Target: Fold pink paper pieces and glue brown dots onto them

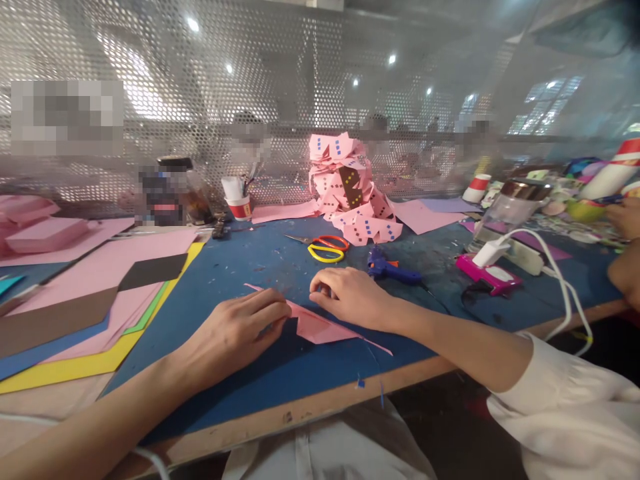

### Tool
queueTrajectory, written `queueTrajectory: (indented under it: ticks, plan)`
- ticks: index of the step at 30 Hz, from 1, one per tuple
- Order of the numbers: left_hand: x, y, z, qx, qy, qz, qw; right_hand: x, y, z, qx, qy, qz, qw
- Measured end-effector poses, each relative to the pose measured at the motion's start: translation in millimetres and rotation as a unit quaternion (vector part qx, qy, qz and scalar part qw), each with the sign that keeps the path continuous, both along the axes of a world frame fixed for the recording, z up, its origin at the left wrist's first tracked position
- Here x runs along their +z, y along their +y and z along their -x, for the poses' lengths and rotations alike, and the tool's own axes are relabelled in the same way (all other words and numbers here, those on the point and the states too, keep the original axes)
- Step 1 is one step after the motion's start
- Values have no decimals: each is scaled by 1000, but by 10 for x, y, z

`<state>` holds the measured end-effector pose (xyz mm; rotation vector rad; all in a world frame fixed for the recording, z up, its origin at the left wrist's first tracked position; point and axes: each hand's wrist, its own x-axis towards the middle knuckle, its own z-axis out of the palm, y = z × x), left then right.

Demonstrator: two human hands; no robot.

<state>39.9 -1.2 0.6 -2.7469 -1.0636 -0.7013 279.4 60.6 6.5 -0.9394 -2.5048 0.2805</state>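
1. Pink paper (324,328) on blue table (250,260), between the hands; long axis runs far left to near right.
2. Left hand (237,328) nearer, over its left part; fingers bent (grip hidden, cannot tell).
3. Right hand (353,297) at its far side; fingers loosely curled, nothing visible held.

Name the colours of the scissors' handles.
One orange-red handle, one yellow handle; clearest in the head view.

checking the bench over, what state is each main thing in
left hand: at the edge of the pink paper
right hand: loosely curled
pink paper: partly covered by left hand
scissors: lying flat, blades look shut
glue gun: lying on its side, heat can't be told
cup of tools: upright
clear jar at right: lidded
white adapter: appears plugged in
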Motion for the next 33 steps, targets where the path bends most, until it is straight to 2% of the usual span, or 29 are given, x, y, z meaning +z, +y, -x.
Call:
queueTrajectory:
  ticks: [7,14,21,33]
  plan:
    - [55,18,-36,40,56,20,997,-24,10,5,19,1,-16,1000]
    - [-19,46,-17,47,38,55,997,-30,14,18,53,22,-35,998]
    - [-28,32,-22,46,26,62,997,-14,30,12,128,39,-52,990]
    - [-38,32,-89,66,-16,63,996,-82,50,35,130,-3,-60,990]
